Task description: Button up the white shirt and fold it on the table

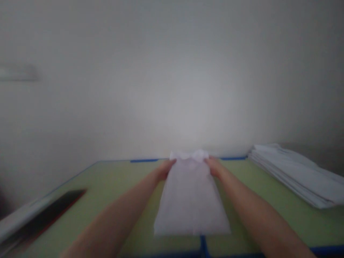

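A flat white piece [191, 200], which looks like thin cloth or a soft bag, stretches along the middle of the table. Its far end is ruffled and slightly raised, and its wider near end lies toward me. My left hand [166, 169] is closed on the left edge by the far end. Opposite it, my right hand [213, 166] grips the right edge with the thumb on top. Both arms reach straight out across the table. Blur hides the finer details of the fingers and the material.
The green table [113, 182] has blue edging and backs onto a plain grey wall [172, 79]. A stack of similar white pieces [301, 175] lies at the right. At the left is a blurred dark item with a red edge [53, 213], beside something white.
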Available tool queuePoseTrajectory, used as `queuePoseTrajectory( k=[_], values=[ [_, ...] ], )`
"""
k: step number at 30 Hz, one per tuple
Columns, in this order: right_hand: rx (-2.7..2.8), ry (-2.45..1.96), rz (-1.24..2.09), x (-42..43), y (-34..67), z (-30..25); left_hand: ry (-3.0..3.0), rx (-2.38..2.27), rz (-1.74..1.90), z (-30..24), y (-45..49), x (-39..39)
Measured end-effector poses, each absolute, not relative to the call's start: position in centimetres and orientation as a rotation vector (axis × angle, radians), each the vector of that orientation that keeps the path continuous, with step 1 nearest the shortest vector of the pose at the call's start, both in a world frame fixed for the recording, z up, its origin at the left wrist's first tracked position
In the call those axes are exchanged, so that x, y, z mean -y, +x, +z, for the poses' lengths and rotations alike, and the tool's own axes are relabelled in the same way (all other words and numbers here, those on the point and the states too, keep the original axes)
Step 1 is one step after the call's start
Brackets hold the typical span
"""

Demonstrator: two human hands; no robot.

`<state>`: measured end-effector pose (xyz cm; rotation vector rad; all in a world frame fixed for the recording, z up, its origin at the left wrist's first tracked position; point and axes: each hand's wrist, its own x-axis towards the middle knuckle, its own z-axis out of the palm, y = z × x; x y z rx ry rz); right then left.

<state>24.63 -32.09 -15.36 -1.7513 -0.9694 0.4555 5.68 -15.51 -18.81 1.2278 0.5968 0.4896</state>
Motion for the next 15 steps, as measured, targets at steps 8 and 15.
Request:
queuePoseTrajectory(
  k=[8, 15],
  values=[
    [0.740, -1.565, 0.232, 41.3, 29.2, -8.7, 1.207, -0.137, 0.574, -9.3, 10.4, 24.4],
    [0.747, -1.094, 0.062, 53.5, 35.3, 1.1, 1.144, 0.266, 0.519, -0.6, 18.0, 35.8]
  ],
)
